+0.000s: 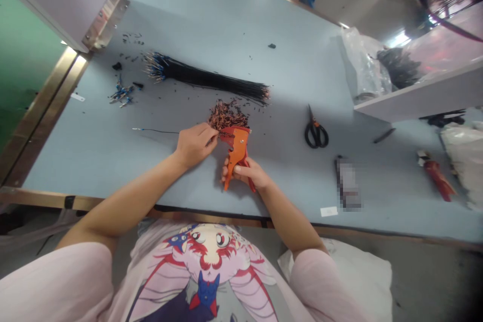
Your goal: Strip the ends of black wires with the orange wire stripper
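Observation:
My left hand (196,146) is closed on a thin black wire (160,131), whose metal-tipped end with a bit of blue points left over the table. The wire's other end is at the jaws of an orange and red wire stripper (238,148); whether it sits between them I cannot make out. Around the stripper's handles my right hand (251,173) is wrapped. Just beyond the jaws lies a pile of copper and black wire scraps (227,114). Behind that stretches a long bundle of black wires (215,79), with blue and metal terminals at its left end and bare copper at its right.
Black-handled scissors (316,133) lie to the right, near a blurred-out dark object (347,183) and a white label (328,212). A red-handled tool (437,178) is farther right. Several loose blue terminals (121,93) lie at left. Plastic bags (366,63) stand at the back right.

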`<action>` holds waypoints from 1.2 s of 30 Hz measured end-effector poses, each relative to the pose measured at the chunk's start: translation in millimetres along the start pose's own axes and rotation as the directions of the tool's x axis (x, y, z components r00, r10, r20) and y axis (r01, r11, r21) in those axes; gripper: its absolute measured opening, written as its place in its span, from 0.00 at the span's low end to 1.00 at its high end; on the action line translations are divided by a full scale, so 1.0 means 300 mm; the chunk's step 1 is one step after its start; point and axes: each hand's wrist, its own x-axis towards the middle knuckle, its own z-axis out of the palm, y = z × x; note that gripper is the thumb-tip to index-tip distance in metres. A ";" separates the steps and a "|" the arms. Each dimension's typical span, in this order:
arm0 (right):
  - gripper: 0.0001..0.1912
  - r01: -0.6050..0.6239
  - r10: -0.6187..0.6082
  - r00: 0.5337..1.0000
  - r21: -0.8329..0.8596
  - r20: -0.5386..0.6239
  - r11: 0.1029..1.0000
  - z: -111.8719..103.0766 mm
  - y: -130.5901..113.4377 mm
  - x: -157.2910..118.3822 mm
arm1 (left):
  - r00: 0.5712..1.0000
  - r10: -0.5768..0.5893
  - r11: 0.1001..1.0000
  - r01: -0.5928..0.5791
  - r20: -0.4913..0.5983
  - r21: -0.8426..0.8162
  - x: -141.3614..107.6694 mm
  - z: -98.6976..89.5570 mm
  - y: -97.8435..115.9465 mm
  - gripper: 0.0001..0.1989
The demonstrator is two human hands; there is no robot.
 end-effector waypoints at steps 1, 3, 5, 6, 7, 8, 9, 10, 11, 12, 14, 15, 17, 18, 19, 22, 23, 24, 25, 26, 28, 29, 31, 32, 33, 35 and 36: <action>0.21 -0.001 0.001 1.000 -0.002 0.000 1.000 0.001 0.000 0.000 | 1.000 -0.005 1.000 0.005 0.013 0.022 0.000 0.002 0.000 0.03; 0.22 -0.007 0.007 1.000 -0.009 0.005 1.000 0.002 -0.001 0.001 | 0.998 -0.017 0.998 0.014 0.052 0.061 0.001 0.008 -0.002 0.04; 0.22 -0.009 0.009 1.000 -0.013 0.006 1.000 0.002 -0.001 0.001 | 0.996 -0.042 0.997 0.038 0.075 0.063 0.002 0.013 -0.006 0.04; 0.22 -0.006 0.006 1.000 -0.011 0.005 1.000 0.001 -0.001 0.001 | 0.995 -0.060 0.997 0.057 0.074 0.042 0.003 0.014 -0.008 0.04; 0.22 -0.004 0.004 1.000 -0.008 0.004 1.000 0.001 -0.001 0.001 | 0.995 -0.081 0.997 0.081 0.063 0.009 0.005 0.014 -0.009 0.03; 0.22 -0.004 0.004 1.000 -0.005 0.005 1.000 0.000 -0.001 0.001 | 0.994 -0.104 0.994 0.105 0.045 -0.030 0.008 0.013 -0.011 0.03; 0.22 -0.005 0.005 1.000 -0.004 0.007 1.000 -0.001 -0.001 0.000 | 0.991 -0.128 0.989 0.130 0.022 -0.071 0.011 0.011 -0.012 0.03; 0.22 -0.006 0.006 1.000 -0.004 0.012 1.000 -0.003 -0.001 0.000 | 0.988 -0.152 0.982 0.151 0.001 -0.110 0.014 0.007 -0.012 0.03; 0.22 -0.005 0.005 1.000 -0.004 0.018 1.000 -0.004 -0.001 0.000 | 0.985 -0.172 0.975 0.168 -0.020 -0.144 0.018 0.003 -0.012 0.02; 0.23 -0.003 0.003 1.000 -0.003 0.025 1.000 -0.005 -0.001 -0.001 | 0.981 -0.189 0.969 0.180 -0.039 -0.171 0.022 -0.001 -0.011 0.02; 0.23 0.010 -0.011 0.999 0.008 0.041 1.000 -0.007 -0.001 0.000 | 0.977 -0.206 0.959 0.189 -0.061 -0.209 0.027 -0.007 -0.009 0.02; 0.23 0.019 -0.020 0.999 0.016 0.046 1.000 -0.008 0.000 0.000 | 0.976 -0.207 0.957 0.188 -0.064 -0.223 0.028 -0.010 -0.009 0.03; 0.23 0.037 -0.038 0.999 0.030 0.037 0.999 -0.009 0.002 0.003 | 0.977 -0.202 0.953 0.180 -0.066 -0.244 0.027 -0.011 -0.008 0.02; 0.22 0.045 -0.046 0.999 0.035 0.023 0.998 -0.010 0.004 0.005 | 0.978 -0.199 0.952 0.175 -0.070 -0.253 0.026 -0.010 -0.009 0.02; 0.22 0.052 -0.053 0.999 0.039 0.008 0.998 -0.011 0.006 0.007 | 0.978 -0.196 0.951 0.170 -0.077 -0.260 0.024 -0.009 -0.009 0.02; 0.21 0.068 -0.067 0.998 0.048 -0.021 0.997 -0.012 0.011 0.011 | 0.977 -0.183 0.949 0.145 -0.114 -0.279 0.019 -0.006 -0.011 0.01; 0.20 0.068 -0.067 0.997 0.050 -0.022 0.996 -0.012 0.012 0.012 | 0.977 -0.174 0.949 0.133 -0.125 -0.285 0.018 -0.006 -0.011 0.02; 0.20 0.064 -0.063 0.998 0.053 -0.019 0.997 -0.013 0.013 0.012 | 0.978 -0.162 0.950 0.118 -0.133 -0.290 0.018 -0.006 -0.011 0.02; 0.20 0.055 -0.054 0.998 0.054 -0.015 0.997 -0.013 0.013 0.012 | 0.980 -0.146 0.951 0.100 -0.139 -0.293 0.018 -0.006 -0.010 0.02; 0.21 0.045 -0.045 0.999 0.055 -0.010 0.997 -0.014 0.013 0.011 | 0.981 -0.130 0.952 0.083 -0.142 -0.295 0.018 -0.007 -0.009 0.03; 0.21 0.028 -0.028 1.000 0.056 -0.003 0.998 -0.014 0.012 0.010 | 0.985 -0.104 0.953 0.059 -0.140 -0.296 0.018 -0.008 -0.008 0.03; 0.21 0.025 -0.025 1.000 0.057 -0.002 0.998 -0.014 0.012 0.010 | 0.986 -0.096 0.954 0.052 -0.139 -0.295 0.018 -0.008 -0.008 0.03; 0.21 0.027 -0.027 1.000 0.062 -0.005 0.998 -0.014 0.010 0.009 | 0.987 -0.086 0.955 0.043 -0.133 -0.293 0.017 -0.008 -0.008 0.03; 0.20 0.026 -0.026 1.000 0.063 -0.006 0.998 -0.014 0.009 0.008 | 0.989 -0.080 0.956 0.040 -0.127 -0.290 0.016 -0.007 -0.009 0.03; 0.20 0.023 -0.022 1.000 0.060 -0.006 0.998 -0.014 0.008 0.008 | 0.990 -0.074 0.958 0.036 -0.122 -0.286 0.014 -0.006 -0.010 0.03; 0.21 0.012 -0.011 1.000 0.046 -0.005 0.999 -0.014 0.006 0.009 | 0.993 -0.062 0.961 0.031 -0.105 -0.274 0.011 -0.004 -0.012 0.03; 0.22 0.007 -0.007 1.000 0.038 -0.004 0.999 -0.014 0.005 0.009 | 0.994 -0.058 0.963 0.031 -0.094 -0.269 0.010 -0.002 -0.013 0.03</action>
